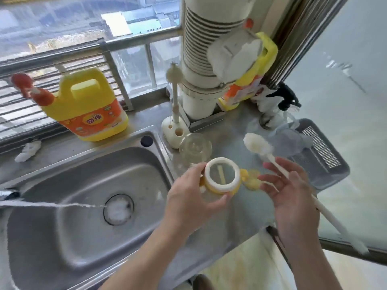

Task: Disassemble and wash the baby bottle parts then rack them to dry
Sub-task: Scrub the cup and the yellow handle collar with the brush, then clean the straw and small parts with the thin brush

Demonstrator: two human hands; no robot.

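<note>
My left hand grips the baby bottle's white-and-yellow collar, seen from above with its ring open and a straw piece visible inside. My right hand holds a long white bottle brush; its bristle head points up and away over the counter, and my fingers are loosely spread around the handle. Just behind the collar, the clear bottle body stands on the steel counter. Small yellow parts lie on the counter between my hands.
A steel sink lies at left with water streaming into its drain. A yellow detergent jug stands behind it. A brush stand sits by a white pipe. A grey drying rack is at right.
</note>
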